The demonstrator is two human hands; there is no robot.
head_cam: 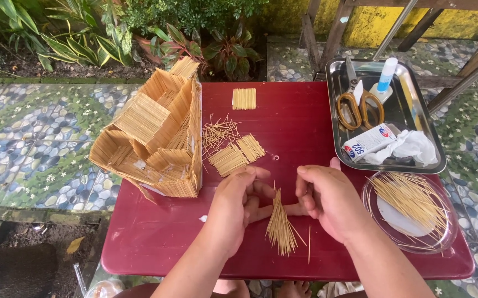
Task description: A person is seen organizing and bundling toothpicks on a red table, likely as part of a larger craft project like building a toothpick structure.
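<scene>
A fan-shaped bundle of toothpicks (281,227) lies on the red table (294,121) between my hands, its narrow end up at my fingertips. My left hand (239,201) pinches that narrow end with curled fingers. My right hand (327,198) grips the same end from the other side, its fingers meeting my left. One loose toothpick (309,244) lies just to the right of the bundle.
A toothpick house model (159,135) stands at the table's left. Flat toothpick panels (236,154) (244,99) and loose sticks (218,132) lie mid-table. A steel tray (410,113) holds scissors (358,107), a glue bottle, a small box and a tissue. A clear dish of toothpicks (410,212) sits at the right.
</scene>
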